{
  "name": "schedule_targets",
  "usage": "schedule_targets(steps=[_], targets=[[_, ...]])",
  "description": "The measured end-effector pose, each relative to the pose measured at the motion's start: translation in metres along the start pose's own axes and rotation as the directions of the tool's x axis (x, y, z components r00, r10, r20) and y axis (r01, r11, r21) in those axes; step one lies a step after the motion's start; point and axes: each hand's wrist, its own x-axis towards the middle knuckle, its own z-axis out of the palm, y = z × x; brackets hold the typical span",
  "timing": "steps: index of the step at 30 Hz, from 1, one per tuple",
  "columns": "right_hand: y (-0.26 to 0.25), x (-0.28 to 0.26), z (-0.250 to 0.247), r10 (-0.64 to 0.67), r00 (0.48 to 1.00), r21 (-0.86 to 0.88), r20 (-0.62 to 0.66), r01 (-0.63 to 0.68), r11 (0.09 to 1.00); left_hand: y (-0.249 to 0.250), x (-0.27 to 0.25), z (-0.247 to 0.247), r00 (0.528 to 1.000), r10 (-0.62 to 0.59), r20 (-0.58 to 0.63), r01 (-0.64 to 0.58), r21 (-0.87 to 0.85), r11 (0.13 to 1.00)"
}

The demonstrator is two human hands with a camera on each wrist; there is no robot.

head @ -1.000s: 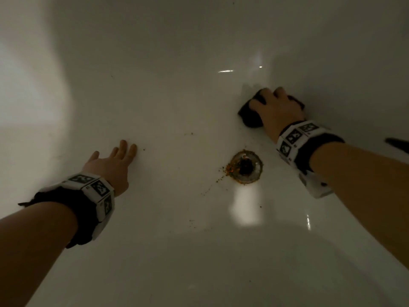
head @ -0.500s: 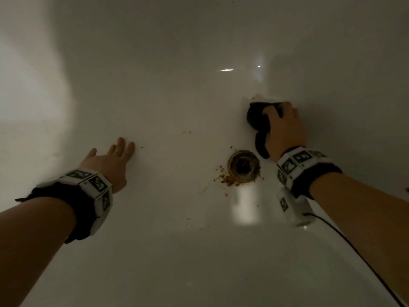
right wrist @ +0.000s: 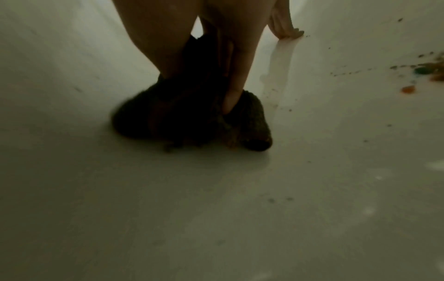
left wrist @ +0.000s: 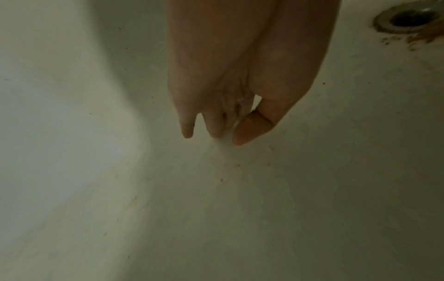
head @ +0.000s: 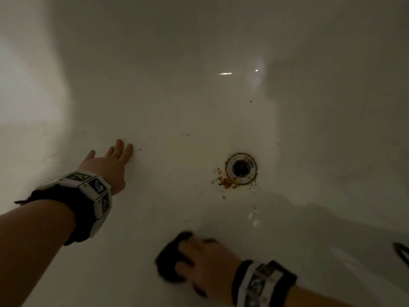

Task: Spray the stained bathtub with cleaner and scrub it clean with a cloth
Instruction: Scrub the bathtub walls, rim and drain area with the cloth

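- My right hand (head: 205, 264) grips the dark cloth (head: 170, 260) against the bathtub (head: 155, 96) floor, near me.
- My left hand (head: 108, 165) lies flat, fingers straight, on the tub.
- Orange crumbs (head: 225, 181) cling beside the drain (head: 241, 168).

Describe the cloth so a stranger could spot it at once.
Start at the round metal drain in the white tub floor, ringed with orange grime. Nearer the viewer, the right hand presses a bunched cloth on the floor. It is the only dark, fuzzy thing there.
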Motion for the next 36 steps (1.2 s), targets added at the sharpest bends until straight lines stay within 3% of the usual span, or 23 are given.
schedule_targets(steps=[2,3,5,8,11,12,13,15,17,19,20,22,23,24,25,26,27,29,30,31,32,34,36], targets=[[-0.003,0.008,0.023,-0.086,0.982,-0.073,0.168,0.099,0.992,0.000,0.000,0.000,1.000,-0.003,0.003,0.003,0.011,1.000],[0.000,0.016,0.029,-0.100,0.977,-0.095,0.186,0.119,0.988,0.001,-0.001,0.000,1.000,-0.002,0.006,0.001,0.013,1.000],[0.014,0.029,0.015,-0.006,0.978,-0.101,0.207,0.027,0.994,0.001,0.000,0.001,1.000,-0.001,0.002,0.001,0.016,1.000],[0.048,0.042,-0.011,0.237,0.972,-0.002,0.001,-0.237,0.972,-0.001,0.000,0.002,1.000,-0.003,-0.005,0.003,-0.011,1.000],[0.082,0.035,-0.061,0.442,0.859,-0.005,-0.259,-0.459,0.888,0.001,0.001,0.003,1.000,-0.006,-0.013,0.005,-0.024,1.000],[0.097,0.031,-0.067,0.448,0.838,-0.078,-0.311,-0.492,0.867,0.001,0.002,0.003,1.000,-0.008,-0.014,0.008,-0.021,1.000],[0.101,0.026,-0.071,0.499,0.818,-0.031,-0.288,-0.528,0.848,0.000,0.001,0.002,1.000,-0.010,-0.016,0.010,-0.017,1.000],[0.096,0.025,-0.069,0.512,0.774,-0.018,-0.374,-0.557,0.830,0.001,0.000,0.004,1.000,-0.010,-0.023,0.009,-0.015,1.000],[0.077,0.021,-0.053,0.448,0.820,0.065,-0.356,-0.457,0.887,0.001,0.002,0.005,0.999,-0.010,-0.036,0.009,-0.008,1.000],[0.055,0.014,-0.028,0.302,0.919,0.071,-0.252,-0.293,0.953,0.000,0.002,0.006,0.999,-0.008,-0.035,0.008,-0.005,1.000],[0.046,0.012,-0.017,0.217,0.968,0.060,-0.122,-0.211,0.976,0.000,0.001,0.006,0.999,-0.008,-0.035,0.008,-0.003,1.000],[0.036,0.010,-0.005,0.130,0.990,0.022,0.060,-0.132,0.991,0.001,0.002,0.007,0.999,-0.007,-0.041,0.006,-0.012,1.000],[0.039,0.012,-0.007,0.174,0.982,0.047,0.071,-0.178,0.983,0.002,0.002,0.007,0.999,-0.009,-0.044,0.008,-0.019,1.000],[0.045,0.016,-0.012,0.261,0.965,0.079,-0.008,-0.260,0.962,0.001,0.002,0.007,0.999,-0.011,-0.044,0.010,-0.023,1.000],[0.051,0.021,-0.017,0.368,0.922,0.083,-0.119,-0.360,0.929,0.000,0.002,0.008,0.999,-0.010,-0.041,0.009,-0.025,1.000],[0.058,0.026,-0.026,0.539,0.826,0.160,-0.164,-0.517,0.841,0.000,0.002,0.008,0.999,-0.005,-0.037,0.004,-0.030,1.000],[0.065,0.030,-0.035,0.685,0.692,0.264,-0.229,-0.633,0.728,0.000,0.002,0.008,0.999,0.000,-0.034,-0.002,-0.038,0.999],[0.074,0.036,-0.049,0.848,0.407,0.497,-0.340,-0.687,0.529,0.000,0.003,0.007,0.999,-0.001,-0.037,-0.001,-0.043,0.999],[0.073,0.039,-0.052,0.883,0.338,0.575,-0.326,-0.670,0.470,0.000,0.003,0.007,0.999,-0.003,-0.035,0.002,-0.039,0.999],[0.066,0.042,-0.054,0.887,0.345,0.593,-0.305,-0.660,0.461,-0.001,0.003,0.006,1.000,-0.002,-0.030,0.001,-0.037,0.999],[0.056,0.046,-0.051,0.853,0.412,0.573,-0.319,-0.634,0.520,-0.001,0.003,0.006,1.000,0.001,-0.027,-0.001,-0.037,0.999],[0.031,0.057,-0.052,0.642,0.637,0.467,-0.427,-0.452,0.760,-0.001,0.003,0.006,1.000,0.002,-0.024,-0.002,-0.034,0.999],[0.015,0.075,-0.053,0.349,0.858,0.270,-0.378,-0.258,0.928,-0.001,0.003,0.006,1.000,0.002,-0.022,-0.003,-0.037,0.999]])
